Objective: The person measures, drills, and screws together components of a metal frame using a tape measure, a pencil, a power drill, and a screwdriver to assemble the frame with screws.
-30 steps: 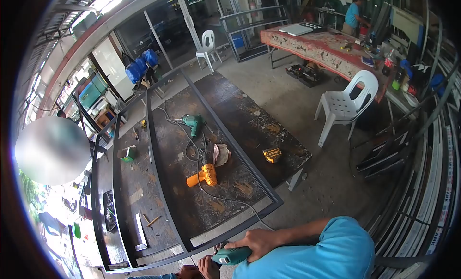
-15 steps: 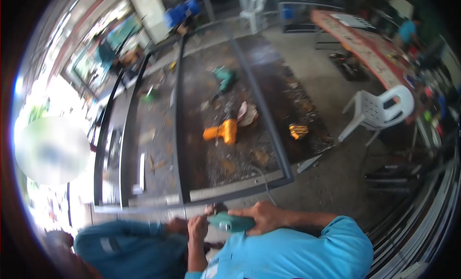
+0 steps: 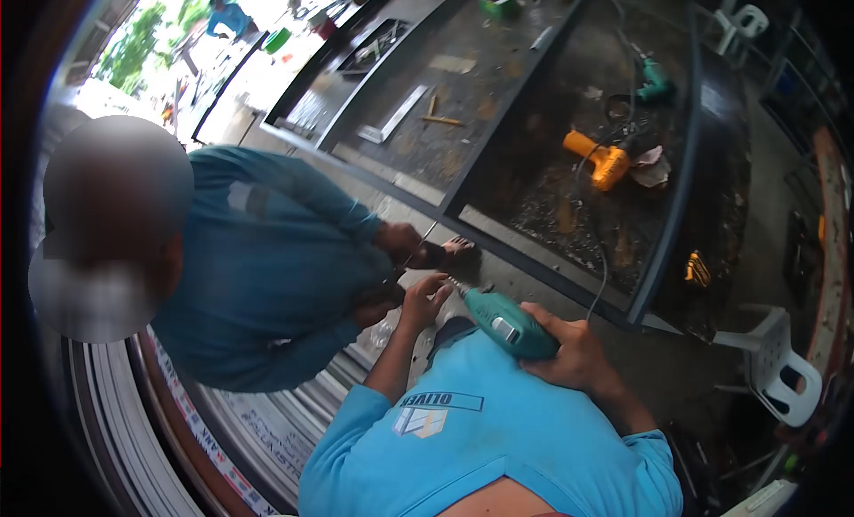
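A green power drill (image 3: 511,326) lies across the front of my light blue shirt, its bit pointing up and left. My right hand (image 3: 569,350) is wrapped round the rear of its body. My left hand (image 3: 425,301) has its fingers curled at the tip of the drill bit (image 3: 458,286). Close on the left stands a co-worker in a dark teal shirt (image 3: 267,268). One co-worker's hand (image 3: 399,241) is just beyond my left hand, and the other (image 3: 372,312) is beside my left wrist. What those hands hold is too dark to make out.
Ahead lies a large dark metal frame (image 3: 507,117) with crossbars. An orange drill (image 3: 605,161), another green drill (image 3: 656,81) and a cable are within its outline. A yellow-black object (image 3: 696,270) and white chair (image 3: 783,366) are right. Long metal profiles (image 3: 276,428) lie lower left.
The view has swung left and down, showing more of the co-worker and the metal profiles. The held drill now shows more fully, with its bit visible at my left fingers.
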Demonstrator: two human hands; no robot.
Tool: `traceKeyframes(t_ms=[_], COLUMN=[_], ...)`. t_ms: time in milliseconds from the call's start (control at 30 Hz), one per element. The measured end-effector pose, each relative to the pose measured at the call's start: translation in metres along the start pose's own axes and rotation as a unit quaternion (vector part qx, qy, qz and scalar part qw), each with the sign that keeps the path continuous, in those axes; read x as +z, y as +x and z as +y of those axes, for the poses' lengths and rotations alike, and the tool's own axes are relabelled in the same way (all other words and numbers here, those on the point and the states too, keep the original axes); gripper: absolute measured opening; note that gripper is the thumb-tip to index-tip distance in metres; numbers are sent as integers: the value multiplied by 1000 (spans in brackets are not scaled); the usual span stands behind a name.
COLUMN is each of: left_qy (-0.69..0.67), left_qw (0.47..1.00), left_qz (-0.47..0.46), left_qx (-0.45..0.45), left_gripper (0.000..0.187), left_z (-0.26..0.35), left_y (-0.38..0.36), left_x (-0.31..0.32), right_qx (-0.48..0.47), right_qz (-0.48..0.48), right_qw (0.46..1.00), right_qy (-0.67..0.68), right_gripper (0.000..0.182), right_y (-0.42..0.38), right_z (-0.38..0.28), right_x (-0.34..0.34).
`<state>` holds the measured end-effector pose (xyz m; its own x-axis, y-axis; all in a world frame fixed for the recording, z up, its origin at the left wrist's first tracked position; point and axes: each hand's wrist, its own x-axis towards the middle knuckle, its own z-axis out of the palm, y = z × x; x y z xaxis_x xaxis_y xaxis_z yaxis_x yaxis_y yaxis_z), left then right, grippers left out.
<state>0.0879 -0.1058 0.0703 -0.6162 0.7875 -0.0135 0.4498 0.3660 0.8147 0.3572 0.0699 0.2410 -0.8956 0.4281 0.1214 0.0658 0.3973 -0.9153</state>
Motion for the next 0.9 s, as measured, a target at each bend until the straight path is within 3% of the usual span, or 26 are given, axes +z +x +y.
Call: traceKeyframes(t_ms=[133,233,367,533,633,900], left_qy=[42,23,33,-45,-41,-26], left_qw=[998,994,994,982,974,946], left_qz=[-42,-86,-102,-174,-221,-321], left_qx=[-20,-56,-29,-54,-13,-26], left_gripper=[28,30,31,32,33,37], left_z=[-9,-8,1,0,-17,-55], left_y=[-15,-15,8,39,53,57], left_x=[-11,-19,-30,-35,-35,-43], right_qx=[25,17,53,202,314,369], right_qz=[-30,5,82,186,158,140], right_qw=[999,1000,992,942,904,875], right_qy=[6,-1,-80,-193,-244,-280], right_gripper=[75,73,71,70,74,76], right_y=[10,17,40,84,118,160], right_z=[3,9,12,32,43,53], right_x=[5,7,-5,-17,-21,-27])
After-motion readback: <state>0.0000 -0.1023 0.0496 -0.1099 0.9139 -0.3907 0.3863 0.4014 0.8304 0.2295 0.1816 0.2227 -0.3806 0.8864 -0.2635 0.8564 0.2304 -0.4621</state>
